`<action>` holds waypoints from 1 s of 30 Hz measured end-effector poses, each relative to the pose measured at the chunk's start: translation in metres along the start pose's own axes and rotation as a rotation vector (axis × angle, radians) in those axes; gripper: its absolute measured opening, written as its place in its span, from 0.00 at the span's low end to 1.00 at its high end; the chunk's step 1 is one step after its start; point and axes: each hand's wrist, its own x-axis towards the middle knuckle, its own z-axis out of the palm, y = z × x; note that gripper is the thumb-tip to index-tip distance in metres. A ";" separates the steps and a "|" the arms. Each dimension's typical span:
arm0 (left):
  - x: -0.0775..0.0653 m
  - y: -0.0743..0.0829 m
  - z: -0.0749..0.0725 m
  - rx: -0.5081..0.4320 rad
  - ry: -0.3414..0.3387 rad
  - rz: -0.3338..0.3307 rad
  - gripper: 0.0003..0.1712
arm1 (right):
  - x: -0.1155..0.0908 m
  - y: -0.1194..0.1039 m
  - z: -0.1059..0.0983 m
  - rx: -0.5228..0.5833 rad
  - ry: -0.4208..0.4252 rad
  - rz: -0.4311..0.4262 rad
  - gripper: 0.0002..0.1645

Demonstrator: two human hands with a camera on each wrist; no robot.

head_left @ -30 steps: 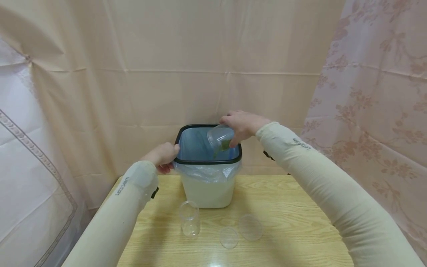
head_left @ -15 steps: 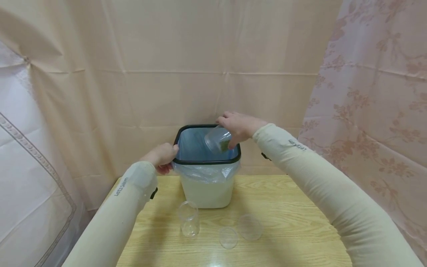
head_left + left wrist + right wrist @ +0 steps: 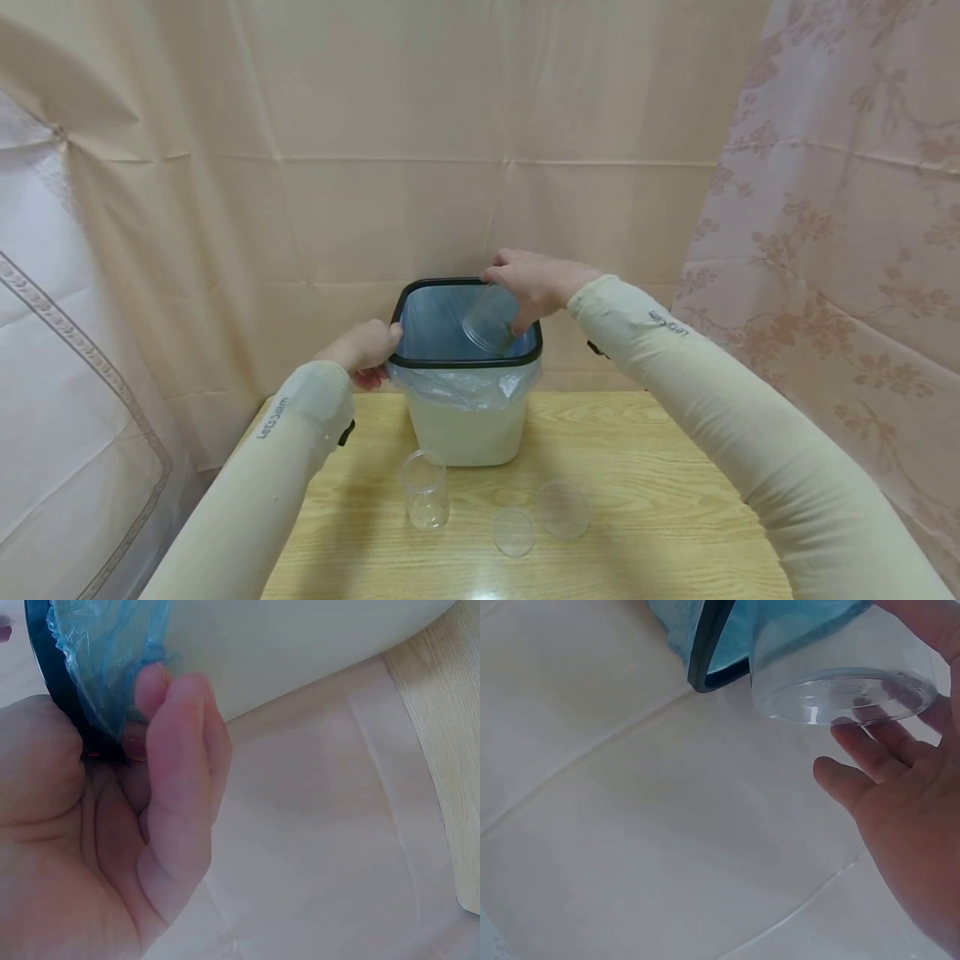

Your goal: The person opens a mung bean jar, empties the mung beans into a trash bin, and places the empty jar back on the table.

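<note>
A white trash bin point(image 3: 467, 429) with a black rim point(image 3: 465, 364) stands on the table, lined with a bluish plastic bag point(image 3: 442, 321). My left hand point(image 3: 365, 350) grips the rim at its left side, thumb on top; in the left wrist view its fingers point(image 3: 180, 765) curl beside the bag's folded-over edge. Above the bin's opening my right hand point(image 3: 542, 287) holds a clear plastic jar point(image 3: 491, 321) tilted, mouth down toward the left. The jar looks see-through, and its round base point(image 3: 844, 697) faces the palm in the right wrist view.
Another clear jar point(image 3: 427, 496) stands on the wooden table point(image 3: 645, 483) in front of the bin, at the left. Two clear round lids point(image 3: 513, 533) lie flat to its right. A beige curtain point(image 3: 360, 167) hangs close behind the bin.
Green bits seen in the tilted jar have dropped out of it into the bin. The right hand has shifted slightly left and the jar tips further down. The left hand stays on the rim.
</note>
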 end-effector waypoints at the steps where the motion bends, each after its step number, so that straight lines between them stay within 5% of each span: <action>1: 0.000 0.000 0.000 0.006 0.004 -0.002 0.33 | 0.000 0.000 0.000 -0.003 0.003 -0.013 0.56; 30: -0.001 0.000 0.002 -0.006 0.020 -0.018 0.33 | 0.003 -0.002 0.005 -0.024 0.036 -0.116 0.53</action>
